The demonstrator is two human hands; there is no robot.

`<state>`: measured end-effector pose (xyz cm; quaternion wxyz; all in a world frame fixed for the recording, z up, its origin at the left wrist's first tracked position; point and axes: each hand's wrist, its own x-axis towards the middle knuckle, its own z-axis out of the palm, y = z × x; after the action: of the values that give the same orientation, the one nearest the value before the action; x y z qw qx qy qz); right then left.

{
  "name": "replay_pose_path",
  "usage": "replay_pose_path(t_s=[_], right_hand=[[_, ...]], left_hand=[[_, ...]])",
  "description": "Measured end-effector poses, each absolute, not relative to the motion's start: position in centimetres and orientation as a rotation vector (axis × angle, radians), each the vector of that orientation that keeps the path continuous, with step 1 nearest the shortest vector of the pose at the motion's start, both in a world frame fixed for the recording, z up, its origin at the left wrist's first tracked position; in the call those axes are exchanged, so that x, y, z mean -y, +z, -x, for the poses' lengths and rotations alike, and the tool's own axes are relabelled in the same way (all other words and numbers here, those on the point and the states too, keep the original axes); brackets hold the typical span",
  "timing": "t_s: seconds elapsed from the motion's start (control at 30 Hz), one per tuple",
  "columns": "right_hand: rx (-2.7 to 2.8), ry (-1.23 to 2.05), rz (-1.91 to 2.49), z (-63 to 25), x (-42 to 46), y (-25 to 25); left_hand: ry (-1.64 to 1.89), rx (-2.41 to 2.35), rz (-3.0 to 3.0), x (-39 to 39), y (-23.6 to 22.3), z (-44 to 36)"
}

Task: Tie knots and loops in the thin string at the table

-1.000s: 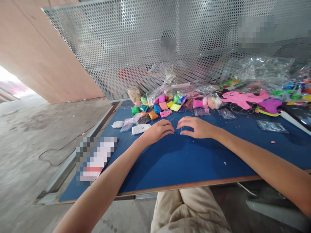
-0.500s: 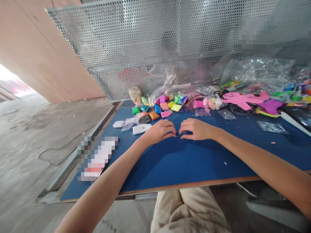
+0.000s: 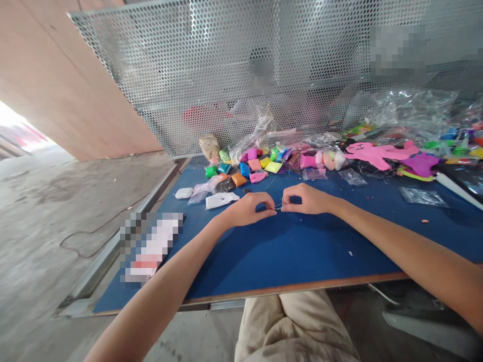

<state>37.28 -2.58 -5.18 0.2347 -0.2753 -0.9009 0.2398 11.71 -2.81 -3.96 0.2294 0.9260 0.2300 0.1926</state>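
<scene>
Running crosswise over the blue counter point(image 3: 283, 251), a thin string point(image 3: 278, 207) bridges the narrow gap between fingertips: left hand point(image 3: 247, 208) pinching one side, right hand point(image 3: 311, 198) pinching the other, neither clearly nearer.

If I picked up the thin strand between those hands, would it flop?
The strand would probably bend easily and feel light: it looks hair-thin. It may be tricky to grip: the left hand and right hand seem to pinch it.
</scene>
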Motion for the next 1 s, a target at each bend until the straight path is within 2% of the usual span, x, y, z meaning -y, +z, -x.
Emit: replay_pose_path(t_s=[0.17,0.53,1.0], right_hand=[[2.213,0.894,0.891,-37.6,2.5,-5.1],[2.373,0.728,0.865,-37.8,1.9,-5.3],[2.561,0.568,0.807,-38.0,1.7,-5.3]], left_hand=[[0.630,-0.804,-2.288,2.7,-4.2,-12.0],[0.526,-0.848,-2.560,2.0,-4.7,-11.3],[0.509,-0.793,-2.628,1.7,-4.7,-11.3]])
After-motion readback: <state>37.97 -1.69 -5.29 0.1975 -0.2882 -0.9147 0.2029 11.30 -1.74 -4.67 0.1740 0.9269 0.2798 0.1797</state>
